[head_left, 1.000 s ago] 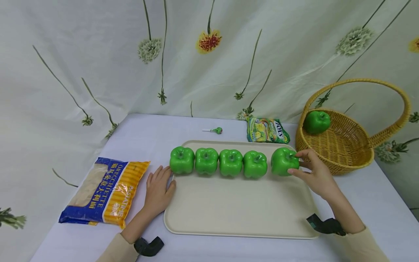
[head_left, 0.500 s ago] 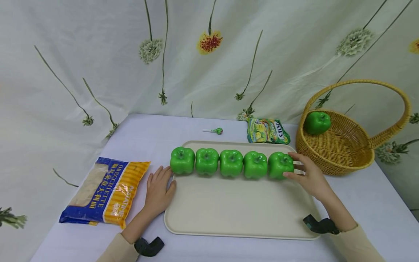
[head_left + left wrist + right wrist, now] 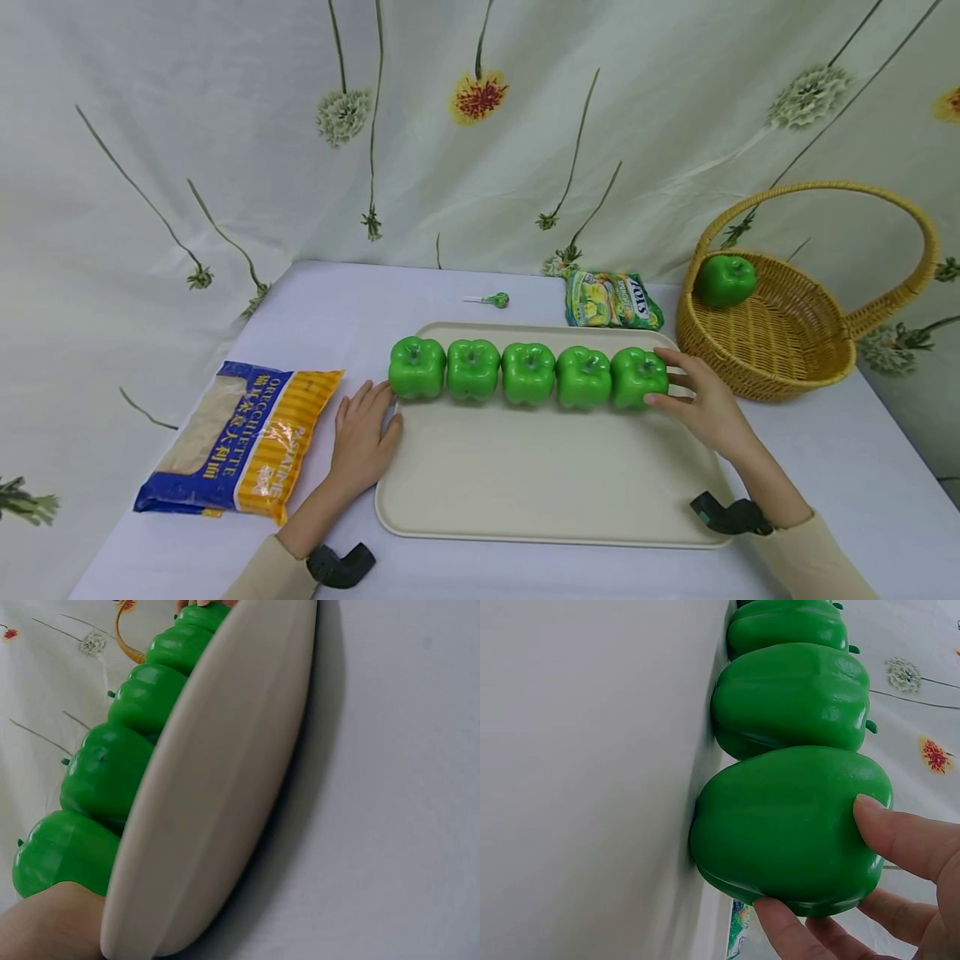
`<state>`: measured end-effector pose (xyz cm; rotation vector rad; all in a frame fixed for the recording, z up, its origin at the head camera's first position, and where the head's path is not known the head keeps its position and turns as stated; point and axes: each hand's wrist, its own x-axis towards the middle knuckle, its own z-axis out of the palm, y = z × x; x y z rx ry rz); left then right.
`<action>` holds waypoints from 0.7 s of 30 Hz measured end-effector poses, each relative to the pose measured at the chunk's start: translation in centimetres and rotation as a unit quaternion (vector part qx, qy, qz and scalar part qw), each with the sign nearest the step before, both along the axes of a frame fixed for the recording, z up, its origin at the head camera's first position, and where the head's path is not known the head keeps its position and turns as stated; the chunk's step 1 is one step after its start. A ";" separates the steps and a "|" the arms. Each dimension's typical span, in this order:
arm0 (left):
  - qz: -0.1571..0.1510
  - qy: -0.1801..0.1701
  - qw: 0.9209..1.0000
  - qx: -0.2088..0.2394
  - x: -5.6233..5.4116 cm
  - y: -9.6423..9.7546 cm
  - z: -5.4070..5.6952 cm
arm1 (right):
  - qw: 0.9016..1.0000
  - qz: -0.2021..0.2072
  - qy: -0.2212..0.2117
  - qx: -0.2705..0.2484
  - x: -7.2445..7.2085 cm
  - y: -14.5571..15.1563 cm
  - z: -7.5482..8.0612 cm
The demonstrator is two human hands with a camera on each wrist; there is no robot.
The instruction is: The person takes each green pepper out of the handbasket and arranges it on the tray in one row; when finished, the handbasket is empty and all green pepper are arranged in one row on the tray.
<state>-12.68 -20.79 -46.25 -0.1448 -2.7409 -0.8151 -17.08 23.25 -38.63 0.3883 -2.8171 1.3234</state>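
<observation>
Several green bell peppers stand upright side by side along the far part of a beige tray point(image 3: 555, 475). My right hand point(image 3: 701, 404) grips the rightmost bell pepper point(image 3: 638, 377) between thumb and fingers, and that pepper sits against its neighbour point(image 3: 583, 377). In the right wrist view the thumb presses near the top of the gripped bell pepper point(image 3: 791, 825), with fingertips along its side. My left hand point(image 3: 365, 437) rests at the tray's left edge, fingers extended, fingertips close to the leftmost bell pepper point(image 3: 417, 367). The left wrist view shows part of that hand point(image 3: 52, 922) beside the tray wall point(image 3: 217, 765).
A wicker basket point(image 3: 780, 333) with a tall handle and one bell pepper point(image 3: 725, 281) inside stands at the back right. Behind the tray lie a lollipop point(image 3: 495, 299) and a green candy bag point(image 3: 611, 299). A pasta bag point(image 3: 240, 437) lies at left.
My right hand has brought its bell pepper leftward and down onto the tray, closing the gap to the row. The left hand has stayed in place.
</observation>
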 end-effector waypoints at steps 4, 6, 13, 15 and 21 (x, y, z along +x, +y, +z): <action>-0.001 -0.006 1.000 0.001 0.0 0.0 0.0 | 1.000 -0.002 -0.010 -0.003 0.0 0.0 0.0; -0.001 -0.008 1.000 0.002 0.0 -0.1 0.0 | 1.000 -0.002 -0.009 -0.002 0.0 0.0 -0.1; 0.000 -0.013 1.000 0.003 0.0 -0.1 0.0 | 1.000 0.009 0.008 -0.007 -0.1 0.1 -0.1; 0.000 -0.013 1.000 0.003 0.0 -0.1 0.0 | 1.000 0.011 0.013 -0.006 -0.1 0.2 -0.2; 0.000 -0.009 1.000 0.003 0.0 -0.1 0.0 | 1.000 0.013 0.018 -0.003 -0.1 0.3 0.1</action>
